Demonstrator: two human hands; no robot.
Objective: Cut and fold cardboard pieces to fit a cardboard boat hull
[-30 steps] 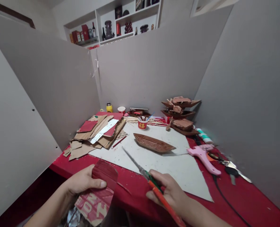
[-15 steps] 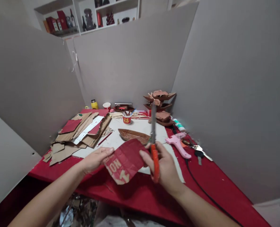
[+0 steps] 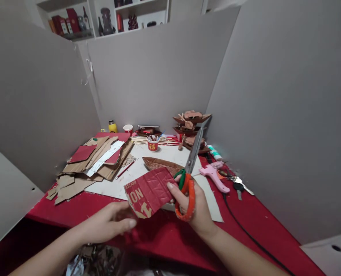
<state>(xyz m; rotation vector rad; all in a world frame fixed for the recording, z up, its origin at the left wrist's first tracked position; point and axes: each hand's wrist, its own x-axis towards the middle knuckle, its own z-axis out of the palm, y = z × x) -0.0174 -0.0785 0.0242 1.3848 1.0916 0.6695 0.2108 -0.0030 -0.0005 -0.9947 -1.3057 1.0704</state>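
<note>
My right hand point(image 3: 197, 209) grips scissors point(image 3: 191, 157) with orange and green handles, their blades pointing up and away. The same hand pinches the right edge of a red printed piece of cardboard point(image 3: 151, 191) between thumb and fingers. At the cardboard's lower left corner is my left hand point(image 3: 109, 222), open, its thumb apart from the fingers. Some of its fingertips may be hidden behind the corner, so I cannot tell whether they touch. Just beyond the cardboard lies a brown model boat hull point(image 3: 161, 164), partly covered by it.
Cardboard sheets point(image 3: 101, 157) are piled at left, beside a pencil point(image 3: 126, 170). A red cup point(image 3: 153, 145) holding sticks stands at the back. Finished model boats point(image 3: 191, 122) are stacked at back right. A pink glue gun point(image 3: 214, 176), its cord, and keys point(image 3: 239, 186) lie at right.
My left hand has let go of the cardboard's upper left edge and moved down. My right hand keeps the cardboard and has turned the scissors, tilting the blades to the right.
</note>
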